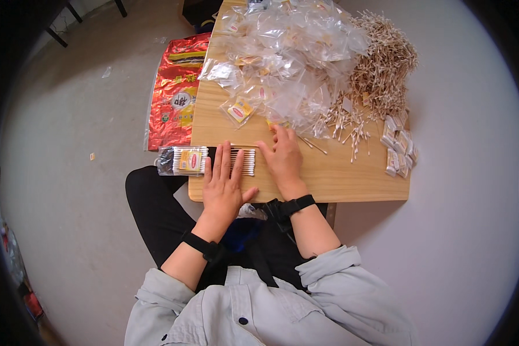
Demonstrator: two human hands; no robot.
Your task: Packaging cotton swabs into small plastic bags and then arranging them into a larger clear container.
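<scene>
Cotton swabs [243, 162] lay in a row at the table's [352, 184] near edge; left hand [224, 187] pressed flat, right hand [284, 157] open alongside. Squaring their ends evenly seemed wise.

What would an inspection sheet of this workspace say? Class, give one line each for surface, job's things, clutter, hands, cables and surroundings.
Surface: small wooden table, mostly covered.
Job's things: row of cotton swabs under both hands; packed swab bundle at the table's left edge.
Clutter: heap of clear plastic bags; pile of loose swabs; small packets at the right edge.
Hands: left hand flat on the swab row; right hand flat beside it, fingers spread.
Cables: nothing seen.
Surroundings: grey floor; red sack lying left of the table.
</scene>
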